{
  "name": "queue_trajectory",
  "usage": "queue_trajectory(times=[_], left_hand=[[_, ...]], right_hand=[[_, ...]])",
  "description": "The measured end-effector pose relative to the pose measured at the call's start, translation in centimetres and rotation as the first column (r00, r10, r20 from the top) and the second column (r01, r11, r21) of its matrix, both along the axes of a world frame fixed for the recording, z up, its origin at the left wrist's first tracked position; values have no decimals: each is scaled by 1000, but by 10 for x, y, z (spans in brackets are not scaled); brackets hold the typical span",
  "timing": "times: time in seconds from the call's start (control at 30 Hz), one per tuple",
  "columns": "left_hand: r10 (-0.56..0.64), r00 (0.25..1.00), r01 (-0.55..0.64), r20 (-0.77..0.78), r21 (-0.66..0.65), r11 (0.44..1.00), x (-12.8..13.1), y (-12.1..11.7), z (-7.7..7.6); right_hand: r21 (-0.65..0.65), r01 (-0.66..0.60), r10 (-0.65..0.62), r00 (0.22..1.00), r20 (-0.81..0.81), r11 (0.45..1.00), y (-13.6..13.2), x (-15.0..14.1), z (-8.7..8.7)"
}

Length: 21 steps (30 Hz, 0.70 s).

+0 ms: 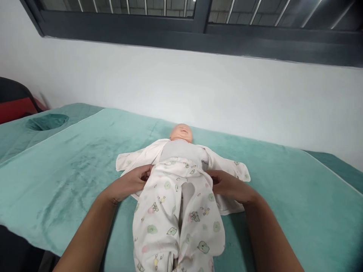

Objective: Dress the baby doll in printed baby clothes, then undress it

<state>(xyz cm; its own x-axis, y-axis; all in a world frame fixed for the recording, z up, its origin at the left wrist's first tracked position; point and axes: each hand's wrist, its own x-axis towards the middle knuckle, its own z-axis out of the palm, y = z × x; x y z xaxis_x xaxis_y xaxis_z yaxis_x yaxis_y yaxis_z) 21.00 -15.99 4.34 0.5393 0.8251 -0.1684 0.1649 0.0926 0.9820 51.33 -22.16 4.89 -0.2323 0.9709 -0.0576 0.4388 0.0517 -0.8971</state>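
Note:
A baby doll (182, 133) lies on its back on a teal padded table (70, 166), head toward the wall. It has a grey cloth torso and wears white printed trousers (176, 215) with small animal pictures. An open white printed top (136, 156) is spread under it. My left hand (131, 182) grips the trousers' waistband at the doll's left-of-frame hip, fingers curled. My right hand (227, 185) grips the waistband on the other side, fingers also curled into the cloth.
A white wall (198, 87) and a dark window frame (198, 30) stand behind the table. A second teal table with a face hole (47, 121) sits at the left, with a dark and red object (14, 102) beyond it.

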Motion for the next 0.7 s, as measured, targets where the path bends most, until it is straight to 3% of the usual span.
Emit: queue_trajectory(times=[0.07,0.17,0.27,0.33,0.4,0.5,0.7], left_hand=[[-18,1000,18,-4,5,1000,-2,0,-1],[-11,1000,11,-9,14,1000,-5,1,-5],[1,1000,-1,-6,11,1000,-7,1,-9],[2,1000,-1,-11,4,1000,-7,0,-10],[4,1000,-4,-22,2,1000,-6,0,-12],[15,999,-15,-28,6,1000,-5,-1,-13],[37,999,-37,-23,-19,999,-4,-1,-16]], right_hand=[[-129,-59,47,995,-89,990,-1,0,0],[-180,-48,18,986,-167,983,1,6,-6],[-133,135,-166,953,-253,982,5,17,-15],[-103,292,-309,869,-385,951,7,20,-17],[-107,353,-352,762,-544,929,8,17,-16],[-103,277,-267,660,-702,955,7,3,-12],[-123,123,-171,564,-808,985,1,-15,-11]])
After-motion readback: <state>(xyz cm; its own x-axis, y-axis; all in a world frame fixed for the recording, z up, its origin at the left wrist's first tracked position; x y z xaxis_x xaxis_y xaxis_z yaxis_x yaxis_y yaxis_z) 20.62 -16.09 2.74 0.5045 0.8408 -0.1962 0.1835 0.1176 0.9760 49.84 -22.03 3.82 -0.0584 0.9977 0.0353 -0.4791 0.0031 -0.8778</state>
